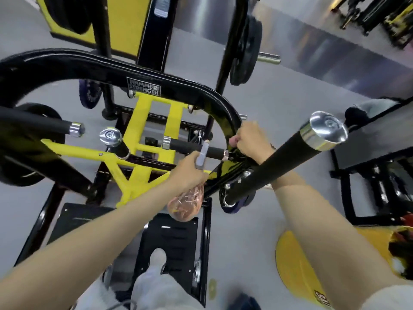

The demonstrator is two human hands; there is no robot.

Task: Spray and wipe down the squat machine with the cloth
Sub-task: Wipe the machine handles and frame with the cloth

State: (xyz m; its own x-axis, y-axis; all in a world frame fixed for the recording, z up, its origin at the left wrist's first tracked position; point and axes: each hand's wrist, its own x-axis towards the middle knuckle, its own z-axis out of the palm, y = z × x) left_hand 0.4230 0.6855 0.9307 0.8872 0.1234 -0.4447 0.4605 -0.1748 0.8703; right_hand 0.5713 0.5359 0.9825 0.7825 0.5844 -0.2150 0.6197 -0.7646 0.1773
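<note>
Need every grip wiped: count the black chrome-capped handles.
4 handles: far left, a short one beside it, centre, a large one at right. Others may be hidden.

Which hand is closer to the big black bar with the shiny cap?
Right. The right hand sits just left of the bar, its wrist passing behind it; the left hand, holding the spray bottle, is farther left.

Grey gym floor [279, 104], yellow round thing [292, 271], perhaps a bin, blurred black-yellow machines [380, 16] far back
</note>
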